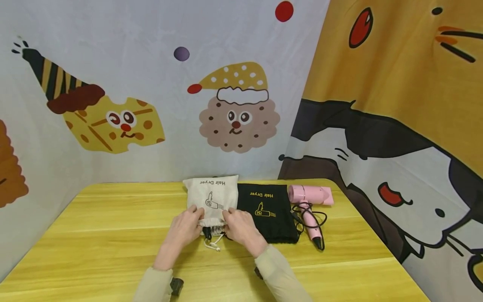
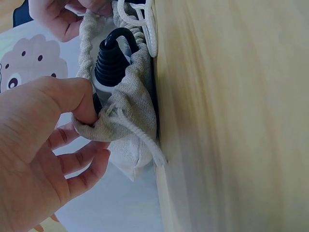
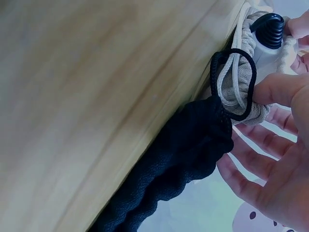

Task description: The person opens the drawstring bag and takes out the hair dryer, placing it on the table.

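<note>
A cream drawstring bag (image 1: 213, 188) printed "Hair Dryer" lies on the table, its gathered mouth facing the person. The left hand (image 1: 187, 225) pinches one side of that mouth between thumb and fingers. On the opposite side the right hand (image 1: 242, 226) pinches the rim, thumb inside and fingers outside. Between them, a hair dryer's black ribbed cord sleeve (image 2: 111, 67) shows in the opening, with a pale handle end below it; the rest is hidden in the bag. White drawstrings (image 1: 214, 245) hang from the mouth onto the table.
A black "Hair Dryer" bag (image 1: 268, 226) lies right beside the cream one, its black cord loop (image 3: 252, 72) near the right thumb. Farther right rests a pink hair dryer (image 1: 309, 195) with its black cable wound round the handle. A patterned curtain (image 1: 151, 167) stands behind the wooden table (image 1: 94, 243).
</note>
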Tool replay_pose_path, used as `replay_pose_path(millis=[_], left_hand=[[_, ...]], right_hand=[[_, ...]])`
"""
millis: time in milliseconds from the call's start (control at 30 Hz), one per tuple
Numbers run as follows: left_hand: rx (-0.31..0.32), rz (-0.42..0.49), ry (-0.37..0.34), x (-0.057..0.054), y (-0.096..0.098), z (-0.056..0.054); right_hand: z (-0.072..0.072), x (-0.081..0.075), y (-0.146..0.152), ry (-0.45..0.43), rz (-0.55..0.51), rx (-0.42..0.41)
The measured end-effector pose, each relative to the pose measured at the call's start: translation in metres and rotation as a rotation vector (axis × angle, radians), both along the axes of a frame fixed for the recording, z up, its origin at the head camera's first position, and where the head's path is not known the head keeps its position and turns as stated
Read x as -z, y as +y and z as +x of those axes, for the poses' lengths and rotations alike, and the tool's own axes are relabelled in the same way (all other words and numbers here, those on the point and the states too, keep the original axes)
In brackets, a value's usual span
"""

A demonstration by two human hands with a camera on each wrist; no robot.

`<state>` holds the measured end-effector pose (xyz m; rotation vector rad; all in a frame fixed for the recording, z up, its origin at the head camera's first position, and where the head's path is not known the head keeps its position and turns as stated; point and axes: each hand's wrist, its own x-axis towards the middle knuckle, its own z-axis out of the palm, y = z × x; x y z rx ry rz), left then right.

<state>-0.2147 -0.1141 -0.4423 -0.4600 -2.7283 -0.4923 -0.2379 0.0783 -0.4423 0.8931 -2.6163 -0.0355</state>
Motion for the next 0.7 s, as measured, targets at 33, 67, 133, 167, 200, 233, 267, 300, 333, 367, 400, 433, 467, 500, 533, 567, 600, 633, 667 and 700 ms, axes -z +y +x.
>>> replay_pose_path(millis=[33,67,133,167,200,233,267,300,333,367,400,433,467,500,533,567,600,633,667,700], left_hand=[[0.0,-0.001,0.002,0.0004,-0.0001,-0.0001],[0.001,-0.002,0.006,0.0007,-0.0002,-0.0001],[0.001,-0.006,0.013,0.001,-0.0006,-0.0003],[0.001,-0.008,0.016,0.0013,-0.0007,-0.0004],[0.003,-0.008,0.019,0.0015,-0.0008,-0.0003],[0.003,-0.012,0.023,0.0014,-0.001,-0.0002],[0.003,-0.015,0.026,0.0012,-0.0012,-0.0003],[0.003,-0.015,0.027,0.0011,-0.0013,-0.0002],[0.002,-0.016,0.028,0.001,-0.0013,-0.0003],[0.003,-0.016,0.029,0.0009,-0.0013,-0.0003],[0.001,-0.016,0.027,0.0007,-0.0012,-0.0003],[-0.002,-0.015,0.023,0.0005,-0.0011,-0.0005],[-0.005,-0.013,0.019,0.0003,-0.0009,-0.0006],[-0.009,-0.009,0.013,0.0001,-0.0006,-0.0007],[-0.013,-0.007,0.009,-0.0001,-0.0004,-0.0011],[-0.017,-0.005,0.008,-0.0001,-0.0003,-0.0015],[-0.021,-0.004,0.006,-0.0003,-0.0001,-0.0018],[-0.023,-0.003,0.006,-0.0005,-0.0001,-0.002],[-0.025,-0.004,0.008,-0.0006,-0.0001,-0.0024],[-0.025,-0.002,0.009,-0.0008,-0.0002,-0.0024]], right_hand=[[0.0002,-0.0006,0.0004,-0.004,0.001,0.002],[0.0004,-0.0009,0.0008,-0.009,0.004,0.004],[0.0007,-0.0018,0.0016,-0.016,0.006,0.008],[0.0008,-0.0022,0.002,-0.019,0.008,0.01],[0.0009,-0.0025,0.0023,-0.022,0.01,0.012],[0.0009,-0.0029,0.0025,-0.022,0.014,0.013],[0.0009,-0.0032,0.0025,-0.023,0.017,0.013],[0.0009,-0.0036,0.0025,-0.021,0.02,0.014],[0.0008,-0.0034,0.0025,-0.016,0.022,0.015],[0.0008,-0.0035,0.0024,-0.015,0.026,0.017],[0.0009,-0.0036,0.0021,-0.013,0.028,0.018],[0.001,-0.0037,0.0019,-0.009,0.03,0.02],[0.001,-0.0038,0.0017,-0.008,0.032,0.024],[0.001,-0.0037,0.0015,-0.007,0.035,0.029],[0.001,-0.0038,0.0015,-0.008,0.035,0.034],[0.001,-0.0044,0.0013,-0.008,0.036,0.039],[0.0009,-0.0047,0.0013,-0.007,0.035,0.043],[0.0007,-0.0049,0.0014,-0.008,0.033,0.047],[0.0005,-0.005,0.0015,-0.012,0.03,0.05],[0.0004,-0.0051,0.0016,-0.012,0.026,0.05]])
